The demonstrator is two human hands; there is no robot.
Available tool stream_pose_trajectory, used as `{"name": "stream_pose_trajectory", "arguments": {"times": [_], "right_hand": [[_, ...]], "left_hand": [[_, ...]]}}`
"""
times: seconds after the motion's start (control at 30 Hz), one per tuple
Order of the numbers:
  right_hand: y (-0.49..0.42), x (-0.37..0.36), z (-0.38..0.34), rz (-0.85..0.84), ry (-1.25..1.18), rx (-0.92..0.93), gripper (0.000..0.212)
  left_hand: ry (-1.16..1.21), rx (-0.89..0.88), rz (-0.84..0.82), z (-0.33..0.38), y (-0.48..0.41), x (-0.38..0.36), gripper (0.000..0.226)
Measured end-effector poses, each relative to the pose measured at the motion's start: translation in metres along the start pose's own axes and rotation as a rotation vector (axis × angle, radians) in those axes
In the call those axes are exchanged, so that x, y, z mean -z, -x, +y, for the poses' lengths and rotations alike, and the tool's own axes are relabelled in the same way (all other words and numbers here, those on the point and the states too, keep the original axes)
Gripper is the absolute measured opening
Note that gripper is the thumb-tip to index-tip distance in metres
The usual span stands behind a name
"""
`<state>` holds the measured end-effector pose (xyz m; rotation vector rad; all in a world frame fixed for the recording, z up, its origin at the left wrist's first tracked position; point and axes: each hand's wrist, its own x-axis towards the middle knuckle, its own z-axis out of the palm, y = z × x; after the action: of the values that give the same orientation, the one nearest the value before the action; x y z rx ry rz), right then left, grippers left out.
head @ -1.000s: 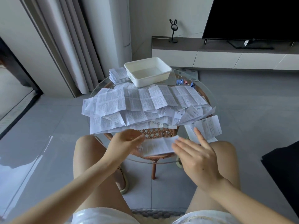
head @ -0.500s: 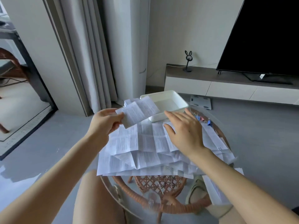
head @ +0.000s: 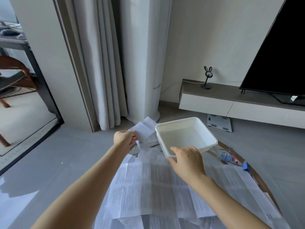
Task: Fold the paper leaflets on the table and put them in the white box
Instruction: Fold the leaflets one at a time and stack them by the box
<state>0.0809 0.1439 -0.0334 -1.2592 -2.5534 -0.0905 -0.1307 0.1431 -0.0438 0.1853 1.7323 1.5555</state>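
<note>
While our left hand [head: 123,139] pinches a folded leaflet [head: 144,131] beside the white box [head: 186,134], our right hand [head: 186,160] grips its near rim.

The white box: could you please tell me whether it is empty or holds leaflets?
Empty: the white box shows only its bare floor inside.

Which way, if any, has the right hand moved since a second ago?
Yes. The right hand moved forward, away from the person, across the spread leaflets to the white box, and now grips its near rim.
</note>
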Motion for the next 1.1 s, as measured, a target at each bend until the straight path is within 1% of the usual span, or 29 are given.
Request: {"name": "stream_pose_trajectory", "arguments": {"times": [0.03,0.07,0.1,0.13,0.2,0.27,0.33,0.4,0.6,0.67,0.73,0.8,0.87,0.9,0.93,1.0,1.07,1.1], "right_hand": [[0.002,-0.004,0.001,0.037,0.007,0.014,0.017],[0.002,-0.007,0.002,0.068,0.012,0.030,0.020],[0.003,-0.009,0.002,0.086,0.024,0.026,0.032],[0.002,-0.010,0.003,0.123,0.027,0.006,0.036],[0.002,-0.010,0.006,0.244,-0.004,-0.034,0.026],[0.001,-0.007,0.011,0.348,-0.138,-0.095,0.017],[-0.002,-0.006,0.013,0.394,-0.259,-0.091,0.018],[-0.006,-0.009,0.012,0.379,-0.268,-0.045,0.019],[-0.004,-0.032,-0.007,0.245,-0.121,0.125,0.021],[-0.001,-0.036,-0.007,0.213,-0.109,0.159,0.022],[0.001,-0.034,-0.007,0.192,-0.083,0.146,0.022],[0.004,-0.027,-0.006,0.227,-0.052,0.136,0.025],[0.011,-0.014,-0.008,0.314,-0.024,0.155,0.029],[0.018,-0.008,-0.010,0.352,-0.035,0.194,0.032],[0.028,-0.003,-0.014,0.353,-0.075,0.245,0.039],[0.053,0.001,-0.025,0.238,-0.149,0.345,0.056],[0.075,-0.004,-0.037,0.109,-0.080,0.411,0.070],[0.083,-0.008,-0.042,0.054,-0.018,0.420,0.072]], "left_hand": [[-0.050,-0.012,-0.012,-0.003,-0.004,-0.001,0.019],[-0.094,-0.024,-0.020,-0.007,-0.009,-0.001,0.019],[-0.138,-0.043,-0.015,-0.010,-0.012,-0.001,0.020],[-0.176,-0.062,-0.002,-0.012,-0.014,-0.001,0.020],[-0.244,-0.102,0.028,-0.014,-0.019,-0.002,0.017],[-0.300,-0.149,0.034,-0.013,-0.020,-0.004,0.018],[-0.343,-0.192,0.034,-0.010,-0.019,-0.006,0.018],[-0.386,-0.238,0.046,-0.008,-0.020,-0.007,0.018],[-0.467,-0.295,0.037,-0.005,-0.018,-0.010,0.021],[-0.463,-0.279,0.031,-0.003,-0.018,-0.009,0.015],[-0.469,-0.274,0.031,0.000,-0.017,-0.007,0.008],[-0.475,-0.297,0.009,0.002,-0.012,-0.002,0.010],[-0.483,-0.321,-0.019,0.005,-0.006,0.006,0.012],[-0.489,-0.331,-0.028,0.005,-0.004,0.011,0.009],[-0.493,-0.332,-0.028,0.005,0.001,0.017,0.005],[-0.501,-0.351,-0.030,0.003,0.009,0.031,0.006],[-0.523,-0.379,-0.029,0.002,0.018,0.046,0.006],[-0.535,-0.391,-0.029,0.002,0.023,0.052,0.004]]}}
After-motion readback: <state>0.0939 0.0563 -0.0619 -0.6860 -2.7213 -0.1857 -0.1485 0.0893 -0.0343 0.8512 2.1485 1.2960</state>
